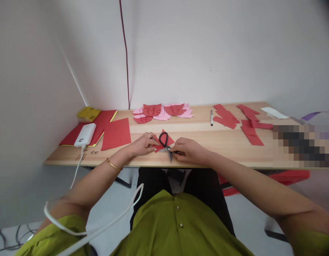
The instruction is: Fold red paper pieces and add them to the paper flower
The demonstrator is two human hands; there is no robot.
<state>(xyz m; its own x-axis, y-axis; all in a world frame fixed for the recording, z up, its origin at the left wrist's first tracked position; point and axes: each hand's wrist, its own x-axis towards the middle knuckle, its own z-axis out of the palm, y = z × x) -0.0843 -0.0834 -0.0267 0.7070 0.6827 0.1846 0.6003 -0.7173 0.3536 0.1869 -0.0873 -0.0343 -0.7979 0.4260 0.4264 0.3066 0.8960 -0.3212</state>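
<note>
Left hand (pixel 143 145) pinching a small red paper (pixel 170 139) near the front edge of the bench (pixel 189 129), right hand (pixel 189 151) gripping black-handled scissors (pixel 168 149), blades (pixel 170 156) parted right at the paper! Off to the left, a red sheet (pixel 116 133) and a white power bank (pixel 85 135); farther back on the right, a marker (pixel 211 118), then red and pink cutouts (pixel 152 110) near the wall (pixel 180 53).

My feed shows the scissors (pixel 168 149) only partly: the right hand (pixel 191 151) covers much of one handle. The left hand (pixel 141 145) masks some of the red paper (pixel 168 138). Pixelation blots out the table's (pixel 201 137) right end. I can't read the small dark writing (pixel 93 153) at left. The near white cable (pixel 100 228) runs out of my view.
</note>
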